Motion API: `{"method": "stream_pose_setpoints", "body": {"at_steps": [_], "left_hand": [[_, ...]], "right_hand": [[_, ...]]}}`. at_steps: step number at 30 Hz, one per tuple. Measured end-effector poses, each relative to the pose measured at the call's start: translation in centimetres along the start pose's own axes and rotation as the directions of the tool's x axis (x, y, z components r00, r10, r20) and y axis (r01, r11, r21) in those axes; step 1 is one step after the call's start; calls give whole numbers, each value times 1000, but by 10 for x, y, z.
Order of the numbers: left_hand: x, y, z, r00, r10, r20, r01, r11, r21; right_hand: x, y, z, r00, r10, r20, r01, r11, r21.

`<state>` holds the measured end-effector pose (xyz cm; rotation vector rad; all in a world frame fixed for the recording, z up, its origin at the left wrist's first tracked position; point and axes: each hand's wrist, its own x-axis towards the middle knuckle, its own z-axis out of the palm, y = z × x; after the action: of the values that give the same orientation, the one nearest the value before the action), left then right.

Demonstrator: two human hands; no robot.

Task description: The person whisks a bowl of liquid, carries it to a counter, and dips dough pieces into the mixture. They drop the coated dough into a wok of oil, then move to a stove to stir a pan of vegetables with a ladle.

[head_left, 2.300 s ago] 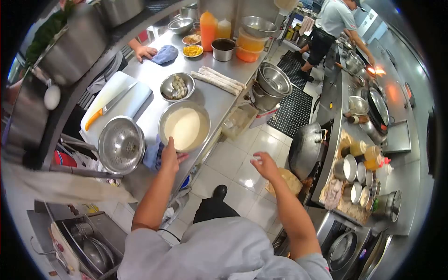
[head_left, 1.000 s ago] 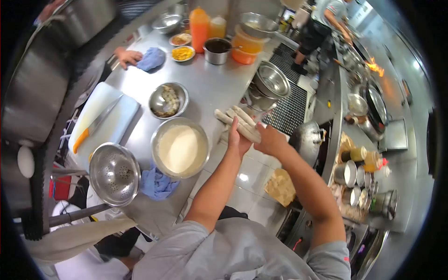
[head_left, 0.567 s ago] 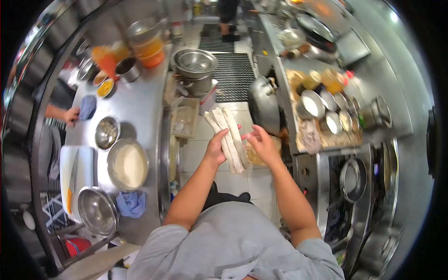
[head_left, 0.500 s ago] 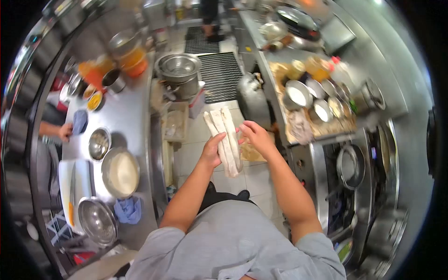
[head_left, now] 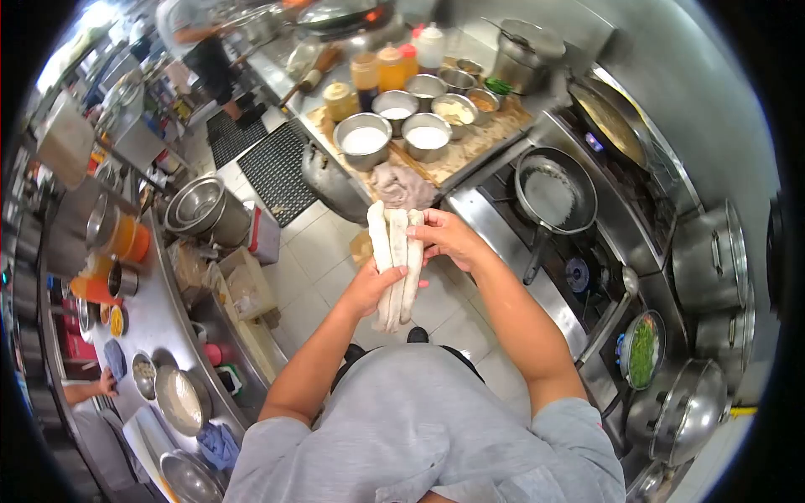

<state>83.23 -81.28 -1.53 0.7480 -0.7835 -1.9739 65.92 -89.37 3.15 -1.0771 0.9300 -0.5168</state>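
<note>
In front of my chest are three long white rolls that look like dough [head_left: 397, 268], side by side and roughly upright. My left hand [head_left: 367, 285] is wrapped round their lower half, with its thumb across the front. My right hand [head_left: 450, 239] closes on the upper part of the rightmost roll, thumb and fingertips against it; some of its fingers are hidden behind. Just beyond the tops of the rolls, a crumpled cloth [head_left: 401, 186] lies at the counter's corner.
Ahead, metal bowls [head_left: 363, 142] and sauce bottles [head_left: 391, 69] stand on the counter. At right are a frying pan [head_left: 555, 191] on the stove and a pan of chopped greens [head_left: 643, 352]. A steel counter [head_left: 168, 314] runs along the left. A co-worker [head_left: 201, 50] stands far off.
My view has swung right toward the stove. My right hand, earlier beside the rolls with fingers apart, now grips the rightmost one. My left hand keeps its hold.
</note>
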Motion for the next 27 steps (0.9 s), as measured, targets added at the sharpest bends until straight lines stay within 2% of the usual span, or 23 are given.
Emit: {"method": "stream_pose_setpoints", "body": {"at_steps": [5,8,11,12,13,18,21,22,25,27], "left_hand": [[38,-12,23,997,-3,75,-10,984,177],[55,-17,23,996,-53,72,31,959,280],[65,-12,38,992,-47,116,20,975,222],[66,-11,44,992,9,125,-34,980,198],[71,-12,36,989,-69,133,43,980,194],[91,-7,24,971,-103,215,76,989,131],[109,-11,18,973,13,231,-44,991,127],[115,-10,18,975,65,212,-92,988,120],[127,14,36,976,57,211,-50,998,-36],[135,33,47,978,147,145,-139,988,-65]], "right_hand": [[-30,6,-48,1000,-20,-15,21,996,81],[-37,14,-63,999,-5,-49,10,996,93],[-35,22,-71,993,-12,-114,20,997,71],[-35,21,-72,993,-38,-116,43,998,46],[-32,22,-72,990,-50,-128,54,998,24],[-40,0,-66,954,-108,-280,63,984,-165],[-60,-32,-55,904,-154,-398,-34,904,-426],[-67,-41,-49,857,-257,-447,-9,860,-511],[-88,-73,-36,790,-278,-547,142,950,-277],[-91,-71,-51,663,-472,-581,218,864,-454]]}}
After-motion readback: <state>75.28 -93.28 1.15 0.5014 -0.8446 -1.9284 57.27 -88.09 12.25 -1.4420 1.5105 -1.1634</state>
